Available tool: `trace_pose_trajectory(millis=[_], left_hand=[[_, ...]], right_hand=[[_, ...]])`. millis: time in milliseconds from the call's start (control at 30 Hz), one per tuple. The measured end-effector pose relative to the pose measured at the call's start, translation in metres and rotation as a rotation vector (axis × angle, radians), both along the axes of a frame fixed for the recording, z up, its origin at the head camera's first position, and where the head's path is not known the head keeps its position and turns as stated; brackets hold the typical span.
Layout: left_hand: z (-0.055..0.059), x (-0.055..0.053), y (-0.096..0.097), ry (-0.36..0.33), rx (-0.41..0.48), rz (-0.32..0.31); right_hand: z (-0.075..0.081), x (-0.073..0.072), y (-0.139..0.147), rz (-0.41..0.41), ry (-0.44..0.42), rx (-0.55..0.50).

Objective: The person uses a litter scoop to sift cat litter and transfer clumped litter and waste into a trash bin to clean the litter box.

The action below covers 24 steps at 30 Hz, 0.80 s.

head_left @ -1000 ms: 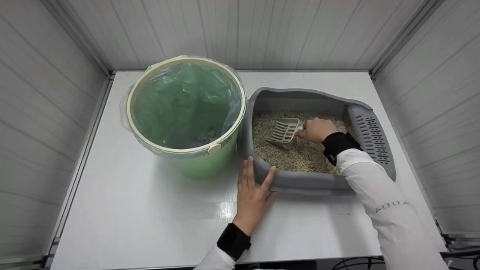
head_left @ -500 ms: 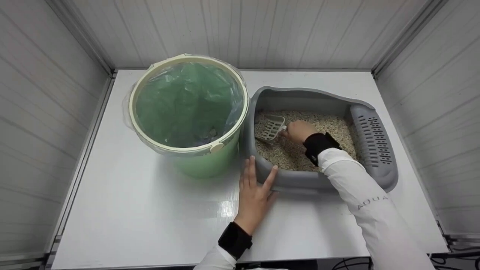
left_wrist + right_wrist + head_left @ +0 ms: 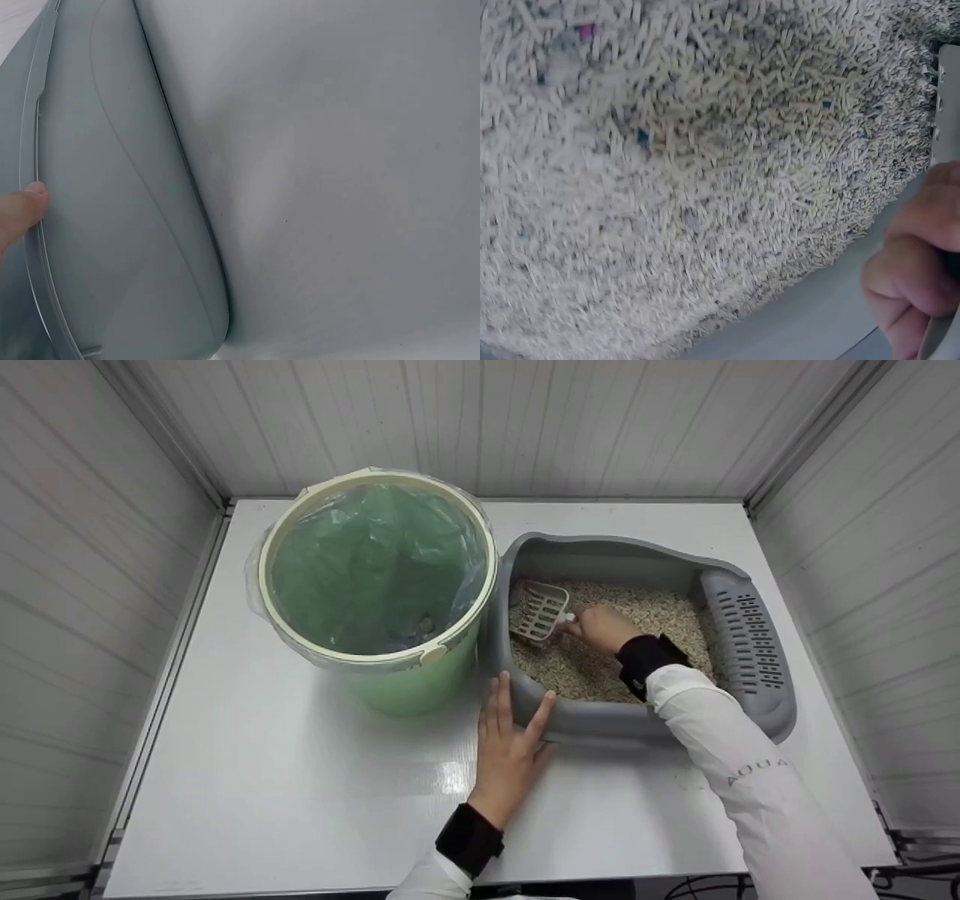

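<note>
A pale slotted litter scoop (image 3: 543, 611) is in my right hand (image 3: 606, 628), whose fingers curl round its handle. The scoop's head lies at the left end of the grey litter box (image 3: 600, 720), over the litter (image 3: 577, 675). In the right wrist view, part of the scoop (image 3: 949, 105) shows at the right edge beside my curled fingers, with pale litter pellets (image 3: 705, 150) below. My left hand (image 3: 506, 757) rests with spread, straight fingers against the box's front left corner. The left wrist view shows one fingertip (image 3: 34, 199) on the box's rim.
To the left of the box stands a green bin (image 3: 412, 690) with a cream rim and a clear plastic liner; some dark bits lie at its bottom. A slotted step (image 3: 750, 637) forms the box's right end. Panel walls (image 3: 480, 427) enclose the white table (image 3: 240, 795).
My right hand has carried the scoop leftward through the litter to the box's left end. Over the last half second the scoop's head has risen and tilted slightly. The left hand stays put.
</note>
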<state>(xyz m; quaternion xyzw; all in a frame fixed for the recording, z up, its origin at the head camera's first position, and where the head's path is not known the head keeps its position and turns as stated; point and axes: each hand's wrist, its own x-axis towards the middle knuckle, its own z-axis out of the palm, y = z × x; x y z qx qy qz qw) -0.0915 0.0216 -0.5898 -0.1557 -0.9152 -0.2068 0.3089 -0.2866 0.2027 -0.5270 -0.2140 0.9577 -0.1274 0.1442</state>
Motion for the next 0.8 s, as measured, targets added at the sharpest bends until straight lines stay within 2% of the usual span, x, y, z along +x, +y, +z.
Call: trace_pose_trajectory(millis=[200, 433, 700, 800], left_hand=[[0.0, 0.0, -0.001, -0.008, -0.019, 0.012], [0.001, 0.0, -0.001, -0.007, -0.033, 0.017], [0.001, 0.0, -0.001, -0.014, -0.019, 0.011], [0.0, 0.0, 0.0, -0.011, -0.011, 0.002]], right_hand=[[0.006, 0.006, 0.01, -0.018, -0.005, -0.132], [0.02, 0.012, 0.025, -0.045, -0.047, -0.214], [0.032, 0.021, 0.043, -0.066, -0.033, -0.32], [0.038, 0.022, 0.05, -0.08, -0.043, -0.321]])
